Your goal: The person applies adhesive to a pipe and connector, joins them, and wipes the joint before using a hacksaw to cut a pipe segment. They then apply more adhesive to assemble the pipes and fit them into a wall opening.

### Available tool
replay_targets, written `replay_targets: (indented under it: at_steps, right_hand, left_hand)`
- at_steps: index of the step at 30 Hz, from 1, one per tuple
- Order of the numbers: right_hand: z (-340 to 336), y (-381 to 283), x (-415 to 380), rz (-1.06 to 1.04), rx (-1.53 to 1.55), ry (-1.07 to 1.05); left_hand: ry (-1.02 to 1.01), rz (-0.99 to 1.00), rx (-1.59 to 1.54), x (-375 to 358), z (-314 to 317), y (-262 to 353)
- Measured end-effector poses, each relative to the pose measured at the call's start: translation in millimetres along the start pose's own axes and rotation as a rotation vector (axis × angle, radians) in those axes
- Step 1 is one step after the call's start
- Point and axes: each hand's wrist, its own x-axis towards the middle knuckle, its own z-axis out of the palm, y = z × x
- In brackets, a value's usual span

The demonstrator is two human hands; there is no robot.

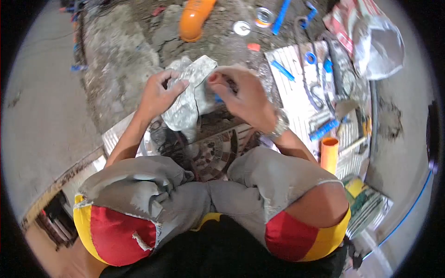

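Note:
My left hand (160,95) grips a whitish, dirt-smeared, limp piece like a glove or rag (185,109) at its edge, thumb on top and fingers curled. The piece hangs lengthwise between my hands, above the ground in front of my knees. Just to its right, my right hand (245,97) is raised with thumb and fingers curled together, a wristwatch (280,123) on its wrist. I cannot tell what its fingertips hold. A small blue spot shows below this hand, mostly hidden.
An orange pipe elbow (192,23) lies on the soil ahead, with an open tin (263,17) and a round lid (241,28) nearby. At right, a ribbed white panel (289,99) carries blue pipe pieces (324,130), tools and an upright orange pipe (329,155). Beyond it lies an open bag (378,48).

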Motion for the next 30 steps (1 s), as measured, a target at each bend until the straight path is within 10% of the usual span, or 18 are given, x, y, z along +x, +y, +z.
replay_targets:
  at_steps: [4, 8, 12, 22, 28, 30]
  right_hand:
    - [13.2, 20.9, -4.6, -0.175, -0.137, 0.054]
    - [10.2, 12.9, -7.8, 0.134, 0.093, -0.024]
    - [16.9, 17.8, -8.9, 0.108, 0.008, -0.010]
    - [15.4, 30.1, -16.0, 0.294, 0.393, -0.077]
    - [6.5, 58.0, -18.3, 0.354, 0.222, -0.004]
    - [-10.6, 50.6, -11.4, 0.427, 0.729, 0.264]
  left_hand:
    - [-0.017, 0.061, -0.172, -6.4, 33.0, 8.9]
    - [0.162, 0.461, -0.083, -9.9, 40.9, 23.2]
    - [0.025, 0.197, -0.049, -17.3, 38.1, 23.1]
    - [-0.049, 0.632, 0.104, -11.6, 32.1, 23.5]
    - [-0.077, 0.510, 0.019, -16.3, 28.9, 11.7]
    - [-0.034, 0.328, -0.037, -21.3, 32.6, 3.3]
